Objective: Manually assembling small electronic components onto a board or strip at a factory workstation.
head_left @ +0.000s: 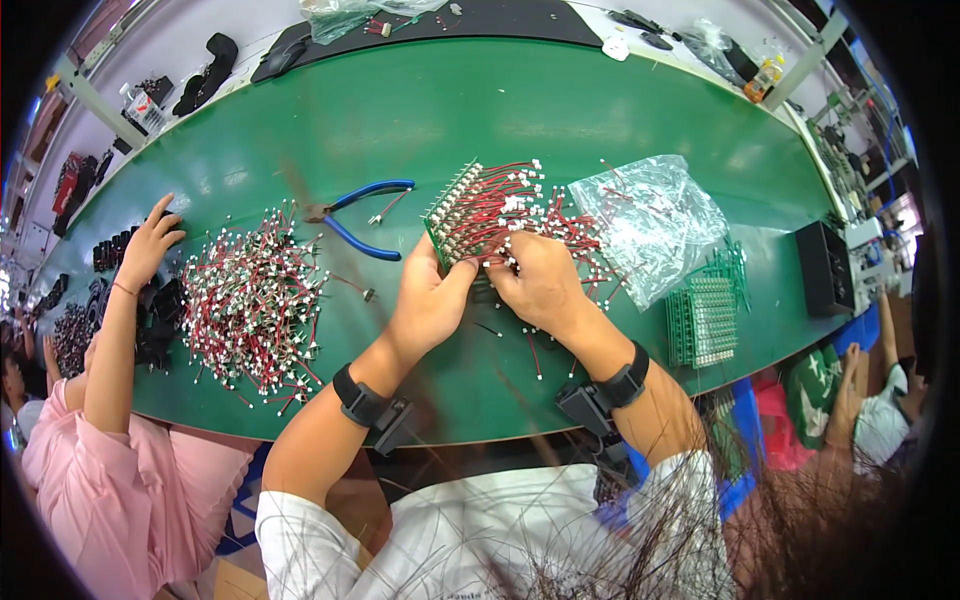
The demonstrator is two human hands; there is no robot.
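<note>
My left hand (428, 300) is closed on the near left edge of a green circuit board panel (437, 243), thumb on top. Rows of small pale parts cover the panel, and red wires (488, 212) with white connectors stick out from it to the right. My right hand (545, 285) pinches at the panel's near end, its fingertips on red wire close to my left thumb. Its curled fingers hide the exact grip. Just left of the panel, blue-handled pliers (365, 240) lie spread apart on the green table (400, 110).
A heap of red wire leads (255, 305) covers the table on my left, beside a co-worker's hand (150, 240). To the right lie a clear plastic bag (650, 225), stacked green panels (703, 318) and a black box (825, 270). A black mat (500, 25) runs along the far edge.
</note>
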